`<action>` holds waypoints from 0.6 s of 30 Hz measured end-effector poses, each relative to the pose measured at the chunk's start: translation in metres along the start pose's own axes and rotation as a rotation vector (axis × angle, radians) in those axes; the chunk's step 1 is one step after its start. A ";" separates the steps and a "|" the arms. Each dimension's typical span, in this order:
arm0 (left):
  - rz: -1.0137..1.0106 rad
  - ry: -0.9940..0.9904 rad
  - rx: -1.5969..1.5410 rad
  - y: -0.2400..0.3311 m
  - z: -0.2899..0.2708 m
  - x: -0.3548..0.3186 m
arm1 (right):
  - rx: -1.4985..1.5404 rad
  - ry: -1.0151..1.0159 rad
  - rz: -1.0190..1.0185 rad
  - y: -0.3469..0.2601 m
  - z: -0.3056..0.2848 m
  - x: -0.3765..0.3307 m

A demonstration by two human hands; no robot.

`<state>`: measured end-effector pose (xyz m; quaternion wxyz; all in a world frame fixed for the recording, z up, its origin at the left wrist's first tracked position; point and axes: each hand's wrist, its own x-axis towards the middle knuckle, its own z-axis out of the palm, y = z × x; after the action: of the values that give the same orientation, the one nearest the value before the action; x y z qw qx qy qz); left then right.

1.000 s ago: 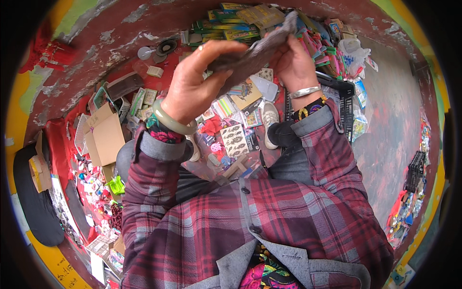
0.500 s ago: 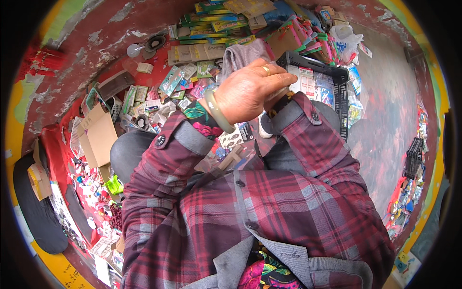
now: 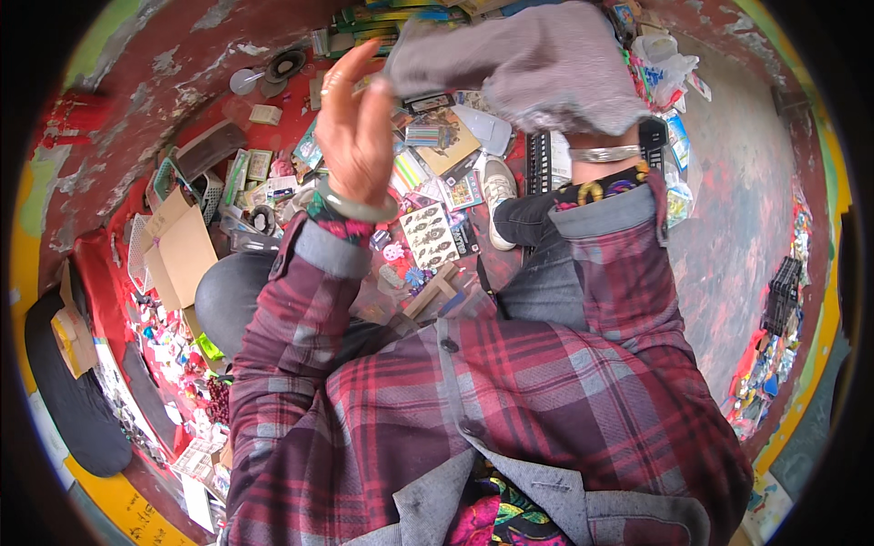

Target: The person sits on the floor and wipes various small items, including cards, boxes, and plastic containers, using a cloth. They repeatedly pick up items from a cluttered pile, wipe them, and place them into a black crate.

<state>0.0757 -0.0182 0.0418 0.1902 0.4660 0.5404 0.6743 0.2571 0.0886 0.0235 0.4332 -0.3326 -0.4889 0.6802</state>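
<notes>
My left hand is raised with its fingers apart, empty, a pale bangle at its wrist. A soft grey cloth is spread out in the air at the top, slightly blurred. It covers my right hand, leaving only the wrist and silver bangles in sight; the cloth hangs from this hand, with the fingers hidden. Between my knees lie a sheet of dark printed patterns, a tan board and a colourful boxed item. A black crate stands below the cloth, partly covered.
An opened cardboard box and a green basket stand on the left. Small packaged goods are strewn around my feet. Plastic bags lie at the upper right. Grey floor runs along the right side; a small black crate stands there.
My hands were close together over the middle; they have parted, the left moving left and opening. The grey cloth has come up over my right hand, uncovering goods on the floor.
</notes>
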 end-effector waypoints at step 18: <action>-0.979 -1.119 0.949 -0.330 -0.026 -0.206 | -0.228 0.071 0.131 -0.029 -0.052 -0.040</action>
<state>0.0745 -0.0756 -0.3444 0.4811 0.4738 0.7300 -0.1055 0.3265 0.0755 0.0371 0.3642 -0.4348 -0.5244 0.6350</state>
